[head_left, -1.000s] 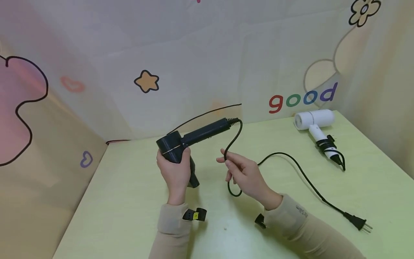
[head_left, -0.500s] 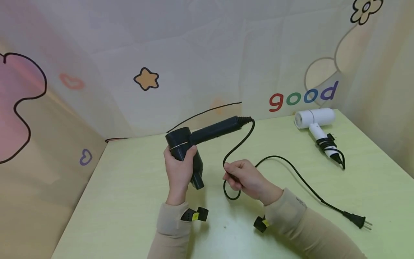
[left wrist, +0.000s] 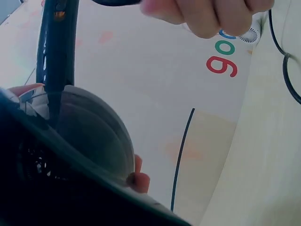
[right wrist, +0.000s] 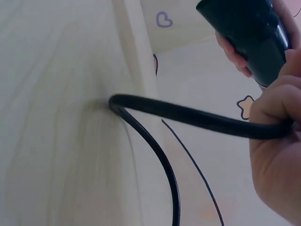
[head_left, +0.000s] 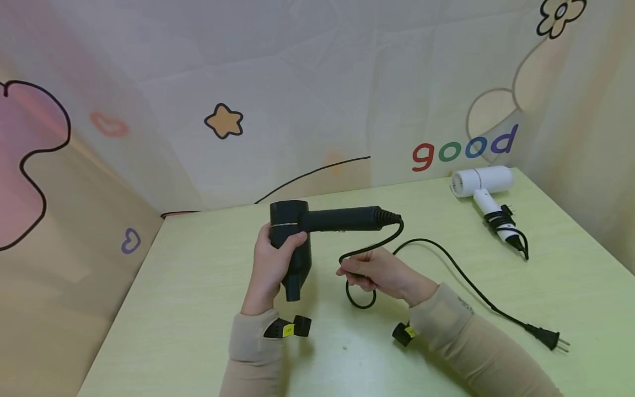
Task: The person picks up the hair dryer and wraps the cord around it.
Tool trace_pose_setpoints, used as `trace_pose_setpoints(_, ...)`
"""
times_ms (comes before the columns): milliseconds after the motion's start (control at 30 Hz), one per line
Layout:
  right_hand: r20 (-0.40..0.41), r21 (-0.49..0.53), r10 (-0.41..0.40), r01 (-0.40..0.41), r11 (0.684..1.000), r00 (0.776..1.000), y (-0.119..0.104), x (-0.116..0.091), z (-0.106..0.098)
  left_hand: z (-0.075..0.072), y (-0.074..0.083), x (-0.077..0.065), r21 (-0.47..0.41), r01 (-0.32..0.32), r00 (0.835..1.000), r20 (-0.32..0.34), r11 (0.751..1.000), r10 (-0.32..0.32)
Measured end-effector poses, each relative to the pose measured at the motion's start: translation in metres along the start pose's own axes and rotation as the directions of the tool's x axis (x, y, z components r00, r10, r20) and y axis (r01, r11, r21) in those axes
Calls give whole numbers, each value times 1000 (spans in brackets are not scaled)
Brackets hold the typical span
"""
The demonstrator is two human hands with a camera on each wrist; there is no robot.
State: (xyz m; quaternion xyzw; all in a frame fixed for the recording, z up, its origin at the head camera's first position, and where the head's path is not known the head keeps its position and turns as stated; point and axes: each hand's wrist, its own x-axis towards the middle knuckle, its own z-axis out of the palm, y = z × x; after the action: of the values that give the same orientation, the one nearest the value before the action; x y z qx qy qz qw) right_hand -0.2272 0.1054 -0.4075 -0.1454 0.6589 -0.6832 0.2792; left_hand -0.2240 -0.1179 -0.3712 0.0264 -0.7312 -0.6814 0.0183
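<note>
A dark hair dryer (head_left: 342,219) is held above the table in the head view, its handle level and pointing right. My left hand (head_left: 272,259) grips its barrel, thumb across the front and fingers behind. Below the handle, my right hand (head_left: 389,274) pinches the black power cord (head_left: 374,246) between thumb and fingers. Past that hand the cord makes a small loop and runs right to a two-pin plug (head_left: 545,337) on the table. In the right wrist view the cord (right wrist: 197,117) comes out of the right hand (right wrist: 277,141) and bends back.
A white hair dryer (head_left: 483,182) lies at the table's back right, with its own black cord (head_left: 501,220) wound around the handle. The pale green table (head_left: 188,309) meets a printed backdrop (head_left: 297,99) at the rear.
The dark hair dryer has shifted right and turned, so its handle dropped from slanting upward to level. My right hand has lowered, its fingers closing from a looser hold on the cord.
</note>
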Motion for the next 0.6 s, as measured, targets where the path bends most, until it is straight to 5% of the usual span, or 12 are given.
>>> trace_pose_setpoints(267, 52, -84, -123, 127, 988, 991, 0, 7, -6, -6, 0, 1, 5, 33, 996, 80, 999, -33)
trace_pose_setpoints(500, -147, -275, 11, -52, 960, 989, -7, 2, -3, -13, 0, 1, 36, 42, 986, 159, 998, -47)
trace_pose_setpoints(600, -137, -273, -102, 61, 960, 985, -7, 2, -10, -15, 2, 0, 45, 56, 980, 190, 997, -63)
